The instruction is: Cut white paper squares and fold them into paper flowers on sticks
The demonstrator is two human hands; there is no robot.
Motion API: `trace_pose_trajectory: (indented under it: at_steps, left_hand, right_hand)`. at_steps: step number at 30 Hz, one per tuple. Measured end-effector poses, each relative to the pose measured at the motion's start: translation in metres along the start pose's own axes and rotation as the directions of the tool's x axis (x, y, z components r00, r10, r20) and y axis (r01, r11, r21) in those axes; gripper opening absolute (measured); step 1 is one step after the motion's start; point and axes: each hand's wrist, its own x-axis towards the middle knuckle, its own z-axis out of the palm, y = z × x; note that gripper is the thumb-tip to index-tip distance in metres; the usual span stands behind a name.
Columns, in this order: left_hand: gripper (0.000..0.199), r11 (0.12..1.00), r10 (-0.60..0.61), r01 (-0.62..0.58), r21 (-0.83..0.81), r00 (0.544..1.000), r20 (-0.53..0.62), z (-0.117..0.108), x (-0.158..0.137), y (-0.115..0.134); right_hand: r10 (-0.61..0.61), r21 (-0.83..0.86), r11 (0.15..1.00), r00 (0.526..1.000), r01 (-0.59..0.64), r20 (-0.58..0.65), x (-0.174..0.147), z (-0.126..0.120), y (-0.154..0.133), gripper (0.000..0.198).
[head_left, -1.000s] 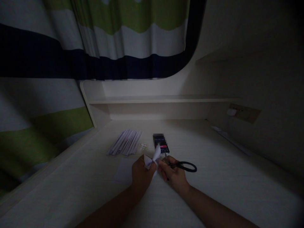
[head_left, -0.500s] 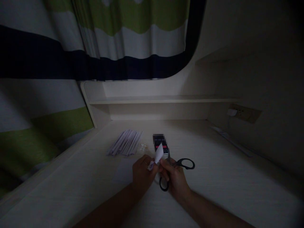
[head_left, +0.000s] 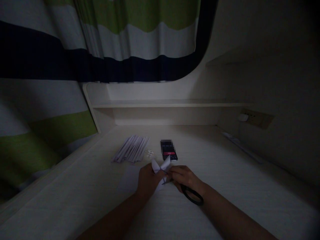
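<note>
My left hand pinches a folded piece of white paper, whose two pointed flaps stand up like wings. My right hand keeps a pair of black-handled scissors in its grip, one finger loop showing below the palm. Its fingertips also meet the paper at the right side. The scissor blades are mostly hidden, so I cannot tell whether they touch the paper. Beneath and left of my left hand lies a flat pale sheet.
Several narrow folded paper strips lie in a pile at the left. Small white bits are beside them. A phone with a lit screen lies beyond my hands. A shelf spans the back, and a wall socket is at the right.
The paper has turned and spread from one upright point into two flaps. My right hand has rolled over, swinging the scissors' visible loop downward; the second loop is now hidden.
</note>
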Motion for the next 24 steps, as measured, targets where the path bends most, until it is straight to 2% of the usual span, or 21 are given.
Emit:
trace_pose_trajectory:
  at_steps: [2,4,5,7,8,11,15,18,19,20,21,22,24]
  left_hand:
    - [0.012,1.0,0.01,-0.01,0.008,1.0,-0.003,0.0,0.0,0.001]
    - [0.011,0.999,0.013,-0.012,0.032,0.999,-0.033,0.0,-0.001,0.002]
    - [0.01,0.999,0.016,-0.014,0.047,0.999,-0.052,0.001,-0.002,0.003]
    - [0.008,0.996,0.041,-0.034,0.082,0.995,-0.086,0.001,-0.003,0.004]
    - [0.008,0.993,0.065,-0.055,0.106,0.993,-0.096,0.002,-0.004,0.004]
    - [0.011,0.967,0.156,-0.126,0.221,0.98,-0.124,0.002,-0.006,0.006]
    - [0.011,0.905,0.335,-0.276,0.323,0.931,-0.142,0.002,-0.006,0.006]
    - [0.011,0.818,0.522,-0.463,0.341,0.847,-0.101,0.002,-0.003,0.004]
    - [0.011,0.789,0.566,-0.508,0.345,0.82,-0.088,0.002,-0.002,0.004]
    - [0.01,0.77,0.594,-0.536,0.347,0.8,-0.082,0.003,-0.002,0.003]
    - [0.009,0.765,0.602,-0.543,0.347,0.794,-0.085,0.003,-0.002,0.003]
    - [0.009,0.775,0.59,-0.528,0.347,0.802,-0.095,0.003,-0.002,0.003]
    - [0.007,0.829,0.508,-0.446,0.338,0.853,-0.12,0.002,-0.003,0.004]
  right_hand:
    - [0.088,0.08,0.993,0.993,-0.082,-0.082,0.0,0.006,-0.003,0.013]
    - [0.258,0.188,0.957,0.946,-0.221,-0.197,0.0,0.015,-0.006,0.015]
    - [0.383,0.259,0.912,0.886,-0.317,-0.261,0.001,0.021,-0.008,0.019]
    - [0.602,0.471,0.768,0.741,-0.434,-0.298,0.004,0.032,-0.012,0.025]
    - [0.674,0.575,0.693,0.675,-0.436,-0.301,0.007,0.038,-0.014,0.026]
    - [0.796,0.817,0.484,0.547,-0.315,-0.261,0.013,0.05,-0.021,0.027]
    - [0.89,0.957,0.242,0.43,-0.158,-0.153,0.019,0.053,-0.031,0.026]
    - [0.929,0.992,0.042,0.369,-0.118,0.004,0.02,0.049,-0.035,0.025]
    - [0.932,0.994,0.012,0.362,-0.112,0.03,0.02,0.048,-0.035,0.024]
    - [0.93,0.994,0.019,0.367,-0.109,0.023,0.02,0.047,-0.035,0.024]
    - [0.923,0.992,0.061,0.385,-0.115,-0.012,0.019,0.046,-0.034,0.024]
    - [0.91,0.982,0.132,0.408,-0.136,-0.066,0.018,0.046,-0.033,0.025]
    - [0.861,0.916,0.33,0.471,-0.229,-0.192,0.015,0.045,-0.029,0.025]
